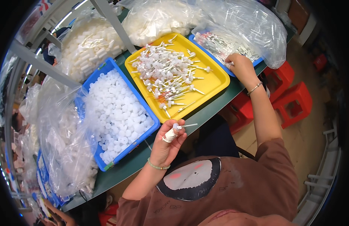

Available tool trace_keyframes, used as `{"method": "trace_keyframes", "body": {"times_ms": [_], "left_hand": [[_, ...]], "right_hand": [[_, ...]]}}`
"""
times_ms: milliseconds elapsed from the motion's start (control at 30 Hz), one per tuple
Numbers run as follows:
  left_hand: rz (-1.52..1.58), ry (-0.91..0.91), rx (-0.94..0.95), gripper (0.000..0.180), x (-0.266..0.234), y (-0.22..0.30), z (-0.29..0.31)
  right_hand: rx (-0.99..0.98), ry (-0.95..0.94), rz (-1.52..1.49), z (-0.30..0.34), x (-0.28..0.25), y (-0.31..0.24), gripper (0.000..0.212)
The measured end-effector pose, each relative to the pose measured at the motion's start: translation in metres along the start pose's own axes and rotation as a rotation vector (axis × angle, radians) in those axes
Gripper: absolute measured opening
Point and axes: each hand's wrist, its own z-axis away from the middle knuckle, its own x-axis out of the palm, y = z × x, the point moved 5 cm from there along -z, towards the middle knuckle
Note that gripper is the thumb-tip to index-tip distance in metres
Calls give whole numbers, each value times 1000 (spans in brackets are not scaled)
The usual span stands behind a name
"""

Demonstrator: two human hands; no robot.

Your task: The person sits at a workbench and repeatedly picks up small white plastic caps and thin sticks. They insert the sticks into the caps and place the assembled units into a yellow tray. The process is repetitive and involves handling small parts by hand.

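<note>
In front of my body, my left hand (167, 145) is closed in a pinch on a small white plastic cap with a thin pale stem (188, 125) sticking out to the right. White tape (169, 136) wraps one of its fingers. My right hand (243, 70) reaches over the near edge of a blue tray (260, 61) full of thin white and reddish sticks (223, 44). Its fingers are bent together at the sticks; what they grip is too small to make out. Between the hands, a yellow tray (212, 88) holds a heap of capped stems (165, 71).
A blue bin (153, 130) of white round caps (116, 109) stands left of the yellow tray on the green table (118, 180). Clear bags (95, 49) of white parts crowd the back and left. A grey metal post (114, 24) rises behind. Red stools (293, 105) stand at right.
</note>
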Motion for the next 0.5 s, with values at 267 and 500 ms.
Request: {"method": "trace_keyframes", "body": {"times_ms": [267,500], "left_hand": [[94,-36,37,30,-5,0,-2],[88,-28,47,29,-2,0,-2]], "right_hand": [[-125,410,-88,29,-23,-18,19],[-128,335,-141,25,-3,-1,23]]}}
